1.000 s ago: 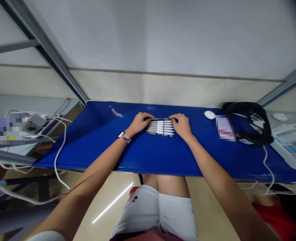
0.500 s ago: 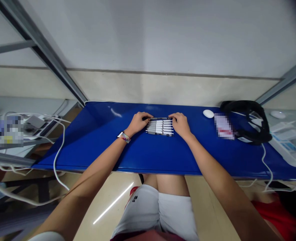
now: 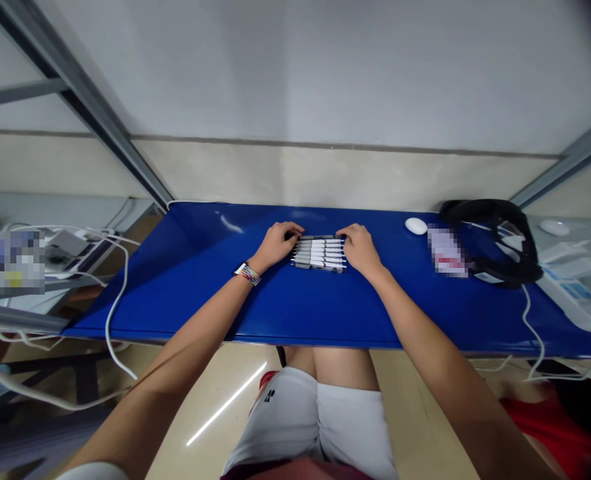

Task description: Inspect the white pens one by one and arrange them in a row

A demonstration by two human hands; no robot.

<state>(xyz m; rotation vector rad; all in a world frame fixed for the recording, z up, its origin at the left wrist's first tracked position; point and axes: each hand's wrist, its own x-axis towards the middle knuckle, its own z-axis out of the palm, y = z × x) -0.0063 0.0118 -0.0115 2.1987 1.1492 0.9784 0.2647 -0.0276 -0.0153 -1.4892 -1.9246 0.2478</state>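
Several white-and-grey pens (image 3: 320,253) lie side by side in a flat row on the blue table (image 3: 305,307), their lengths running left to right. A darker pen (image 3: 320,237) forms the far edge of the row. At the left ends, my left hand (image 3: 278,243) is bent round, thumb and fingertips on the pens near the far corner. My right hand (image 3: 359,247) mirrors it at the right ends, fingers curled over the far corner and the thumb hidden. A patterned band (image 3: 250,273) circles my left wrist.
On the right of the table are a white mouse-like object (image 3: 416,226), a blurred-out card (image 3: 447,251) and a black headset-like strap (image 3: 525,257). White cables (image 3: 118,300) hang by the left edge. Grey metal posts (image 3: 110,133) stand at both sides, with a wall behind.
Both hands stay at the ends of the pen row with almost no movement. The nearest pen at the row's front edge has shifted very slightly.
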